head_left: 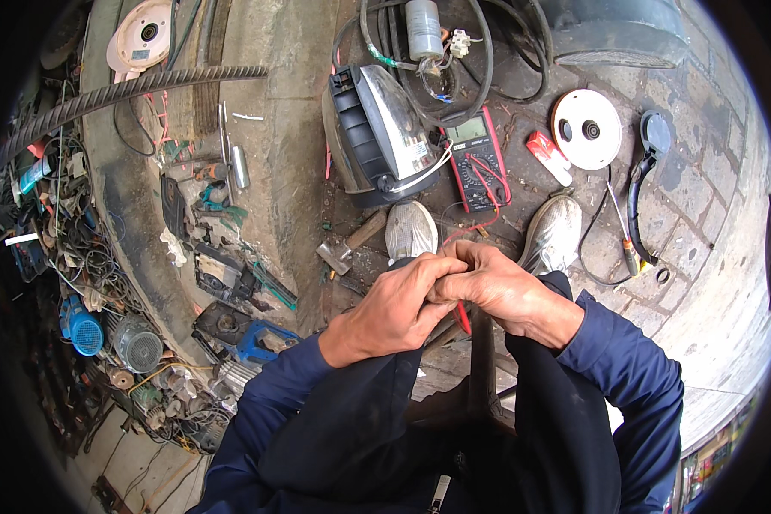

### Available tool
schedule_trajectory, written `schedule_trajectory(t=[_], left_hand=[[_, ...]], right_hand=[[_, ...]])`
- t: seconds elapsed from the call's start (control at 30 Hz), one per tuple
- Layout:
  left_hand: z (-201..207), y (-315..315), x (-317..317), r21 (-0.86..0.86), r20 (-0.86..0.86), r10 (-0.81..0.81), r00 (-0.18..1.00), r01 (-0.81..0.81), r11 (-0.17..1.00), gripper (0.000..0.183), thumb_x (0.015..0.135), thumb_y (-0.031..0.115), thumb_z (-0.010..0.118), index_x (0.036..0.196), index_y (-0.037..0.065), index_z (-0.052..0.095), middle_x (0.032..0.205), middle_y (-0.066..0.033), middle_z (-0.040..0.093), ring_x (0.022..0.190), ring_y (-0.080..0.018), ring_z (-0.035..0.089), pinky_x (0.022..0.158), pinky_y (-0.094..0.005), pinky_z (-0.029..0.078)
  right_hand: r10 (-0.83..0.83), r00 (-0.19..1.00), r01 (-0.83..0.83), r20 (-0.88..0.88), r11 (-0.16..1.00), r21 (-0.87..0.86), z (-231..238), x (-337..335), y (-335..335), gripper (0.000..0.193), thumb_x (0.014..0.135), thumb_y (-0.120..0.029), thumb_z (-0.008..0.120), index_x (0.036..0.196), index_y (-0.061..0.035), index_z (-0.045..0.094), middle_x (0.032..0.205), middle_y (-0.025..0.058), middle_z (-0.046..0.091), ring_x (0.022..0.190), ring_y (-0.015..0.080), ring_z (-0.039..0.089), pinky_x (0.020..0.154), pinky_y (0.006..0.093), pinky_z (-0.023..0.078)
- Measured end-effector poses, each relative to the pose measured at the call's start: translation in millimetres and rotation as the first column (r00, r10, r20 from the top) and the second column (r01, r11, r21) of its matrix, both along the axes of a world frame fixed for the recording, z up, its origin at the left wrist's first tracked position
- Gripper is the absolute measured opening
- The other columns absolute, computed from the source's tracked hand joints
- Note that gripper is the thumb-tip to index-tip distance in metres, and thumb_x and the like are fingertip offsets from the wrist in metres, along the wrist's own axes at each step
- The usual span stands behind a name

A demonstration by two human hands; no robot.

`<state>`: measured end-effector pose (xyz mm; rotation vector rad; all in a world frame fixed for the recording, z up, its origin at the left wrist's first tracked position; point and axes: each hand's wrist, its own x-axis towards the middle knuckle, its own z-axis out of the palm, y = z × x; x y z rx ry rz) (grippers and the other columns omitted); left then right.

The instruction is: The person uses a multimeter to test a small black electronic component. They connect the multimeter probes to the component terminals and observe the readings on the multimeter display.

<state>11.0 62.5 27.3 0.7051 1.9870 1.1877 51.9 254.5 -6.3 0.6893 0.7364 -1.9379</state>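
Note:
My left hand (396,301) and my right hand (510,289) meet above my knees, fingertips pressed together. Both are closed, and whatever is pinched between them is hidden by the fingers. Just below the right fingers a red test probe (463,319) sticks out; which hand grips it, if either, I cannot tell. Beyond my hands, between my shoes, lies a red-framed multimeter (478,163), with a red lead (475,228) running from it toward my fingers. Left of the meter stands a dark housing with a shiny curved cover (394,120) and white wires.
A hammer (347,244) lies by my left shoe. On the right are a white disc (586,129), a red-and-white box (548,157), a screwdriver (630,255) and a black hinged handle (639,193). Cables surround a grey cylinder (423,30). Motors (137,343) and scrap crowd the left.

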Motion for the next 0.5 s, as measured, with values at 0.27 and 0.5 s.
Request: schedule_trajectory(t=[0.27,0.5], left_hand=[[-5,-3,-1,-0.02,-0.003,0.033,0.999,-0.033,0.999,0.04,0.087,-0.002,0.075,0.124,-0.003,0.061,0.107,-0.0174,0.07,0.095,-0.0322,0.072,0.082,-0.0362,0.057],[-22,-21,8,-0.046,0.336,0.237,0.912,-0.235,0.971,0.037,0.098,-0.001,0.066,0.133,-0.005,0.055,0.127,-0.0115,0.063,0.117,-0.0161,0.062,0.1,-0.0318,0.051]], right_hand=[[-0.057,0.998,0.058,0.04,0.998,-0.039,-6,7,0,0.042,0.093,-0.022,0.077,0.12,0.0055,0.062,0.109,0.0086,0.068,0.104,0.0139,0.064,0.092,0.0288,0.05],[-0.202,0.962,0.231,0.181,0.961,-0.155,-14,20,11,0.032,0.105,-0.02,0.064,0.129,-0.0004,0.063,0.114,0.0046,0.068,0.106,0.0125,0.063,0.092,0.028,0.049]])
